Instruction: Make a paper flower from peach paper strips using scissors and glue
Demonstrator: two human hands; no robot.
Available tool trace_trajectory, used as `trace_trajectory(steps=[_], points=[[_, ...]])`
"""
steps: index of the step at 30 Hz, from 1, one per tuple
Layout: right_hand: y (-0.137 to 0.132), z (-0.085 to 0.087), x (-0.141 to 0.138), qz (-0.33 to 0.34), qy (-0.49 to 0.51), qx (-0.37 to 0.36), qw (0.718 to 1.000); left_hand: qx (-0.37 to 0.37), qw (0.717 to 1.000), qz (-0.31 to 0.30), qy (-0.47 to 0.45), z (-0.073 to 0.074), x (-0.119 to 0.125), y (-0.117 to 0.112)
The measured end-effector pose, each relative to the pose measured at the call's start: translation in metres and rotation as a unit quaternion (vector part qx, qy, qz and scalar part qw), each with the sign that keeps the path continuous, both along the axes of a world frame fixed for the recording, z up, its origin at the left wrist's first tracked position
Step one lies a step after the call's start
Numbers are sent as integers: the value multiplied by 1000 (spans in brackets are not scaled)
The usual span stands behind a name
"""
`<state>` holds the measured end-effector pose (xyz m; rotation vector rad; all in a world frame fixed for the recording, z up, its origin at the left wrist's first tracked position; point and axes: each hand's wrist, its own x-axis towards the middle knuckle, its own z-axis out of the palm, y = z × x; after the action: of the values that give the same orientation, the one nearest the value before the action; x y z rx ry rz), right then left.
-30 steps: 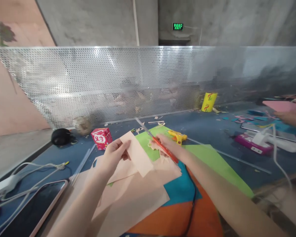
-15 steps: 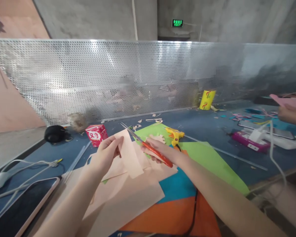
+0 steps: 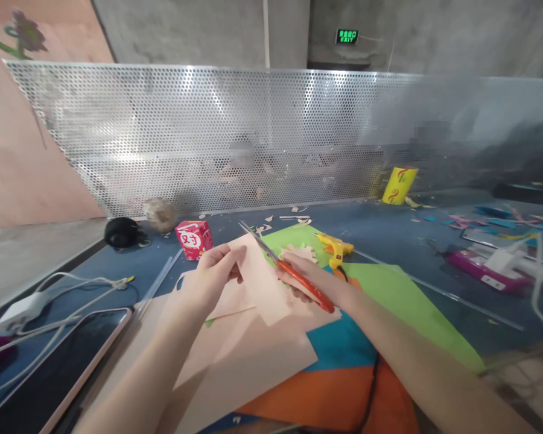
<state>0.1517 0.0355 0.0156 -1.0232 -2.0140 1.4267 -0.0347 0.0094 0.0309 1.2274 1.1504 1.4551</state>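
Observation:
My left hand (image 3: pixel 210 280) pinches a folded piece of peach paper (image 3: pixel 265 283) and holds it up over the table. My right hand (image 3: pixel 310 282) is closed on red-handled scissors (image 3: pixel 289 271), whose blades point up and left along the paper's top edge. Below them lie several peach sheets (image 3: pixel 248 355), a green sheet (image 3: pixel 389 301), a blue sheet (image 3: pixel 339 346) and an orange sheet (image 3: pixel 335 398). A small peach cut-out (image 3: pixel 301 253) rests on the green sheet just beyond my right hand.
A yellow glue gun (image 3: pixel 337 248) lies behind my right hand, its black cord running toward me. A red carton (image 3: pixel 193 238), a black object (image 3: pixel 122 232) and a phone (image 3: pixel 58 367) with white cables sit left. A perforated metal screen (image 3: pixel 271 132) closes the back; a yellow roll (image 3: pixel 399 185) stands far right.
The scissors have swung left, so the blades now lie along the peach paper's top edge. My left hand keeps holding the paper. The other person's hand at far right has left the view.

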Motion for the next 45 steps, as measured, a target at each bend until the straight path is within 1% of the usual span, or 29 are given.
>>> trace_trajectory(steps=[3,5,9,14,16,18,21,22,23,25,28,31,34,38,41,45], points=[[-5,6,0,-6,-4,5,1000,-7,1000,-3,0,-1,1,-1],[-7,6,0,-5,4,-12,1000,-8,1000,0,0,-1,1,-1],[-7,0,0,3,39,-50,998,-11,1000,-3,-4,-1,2,-1],[-1,-8,-1,-22,38,-42,998,-41,999,-1,9,0,4,-2],[4,-10,-1,-42,38,-36,998,-39,999,-2,20,0,5,-1],[9,-12,-2,-82,41,-26,995,-33,999,-4,21,0,5,0],[18,-14,0,-160,67,6,985,-25,999,24,31,-1,4,2],[20,-14,0,-174,83,11,981,-23,999,36,34,-1,3,3],[22,-13,1,-176,102,8,979,-21,998,43,33,-1,2,4],[22,-9,0,-160,138,-20,977,-21,998,47,25,-1,0,5],[17,-3,-3,-141,155,-47,977,-17,998,61,16,-2,-3,6],[14,-1,-7,-146,142,-34,978,-13,998,59,20,-2,-4,7],[15,-5,-8,-144,150,-3,978,-8,998,49,31,-2,-3,7],[20,-11,-6,-143,164,33,975,-4,997,68,33,-2,-2,7],[21,-11,-5,-163,173,39,970,-1,996,82,15,-1,-4,7],[22,-8,-4,-194,183,45,963,6,997,75,-7,-1,-7,7]])
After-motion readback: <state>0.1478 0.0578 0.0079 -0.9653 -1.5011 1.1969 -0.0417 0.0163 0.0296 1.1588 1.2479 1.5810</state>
